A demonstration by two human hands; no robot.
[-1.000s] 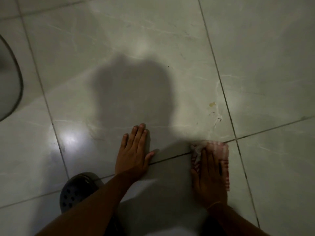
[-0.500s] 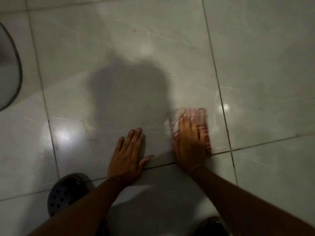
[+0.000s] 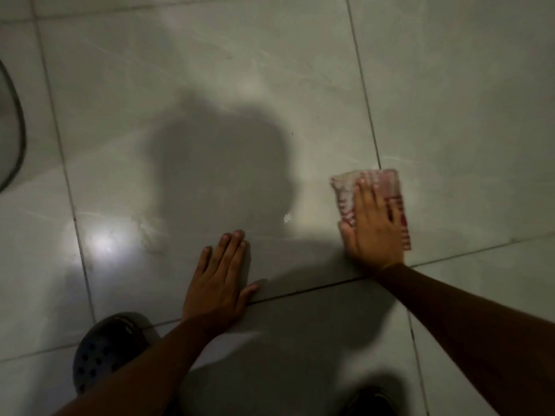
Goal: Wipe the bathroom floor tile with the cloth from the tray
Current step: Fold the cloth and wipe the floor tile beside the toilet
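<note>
I see the floor (image 3: 210, 85) filling the whole view: large pale grey-green glossy tiles with faint marbled veins, split by thin dark grout lines. One big floor tile (image 3: 186, 163) takes up the middle, and a broad soft shadow (image 3: 219, 175) of a head and shoulders lies across it. A bright spot of glare (image 3: 103, 244) sits near that tile's left edge, and a tiny glint lies just right of the shadow.

At the lower left a dark clog with round holes (image 3: 105, 352) stands on the floor, partly covered by the left forearm. My left hand (image 3: 220, 280) lies open and flat on the tile, palm down, fingers together pointing away, thumb spread along the grout line at the tile's near edge; it grips nothing.

My right hand (image 3: 375, 226) is also spread flat, pressing down on the cloth (image 3: 345, 196) near the big tile's near right corner. The cloth is a folded rectangle, pale with red stripes or checks, and its right part crosses the grout line onto the neighbouring tile. The hand covers its middle, and blur leaves the pattern unclear.

A dark curved edge (image 3: 21, 130) at the left border is cut off; I cannot tell what it is. No tray is in view. A dark shape (image 3: 372, 400) at the bottom edge is too dim to identify.
</note>
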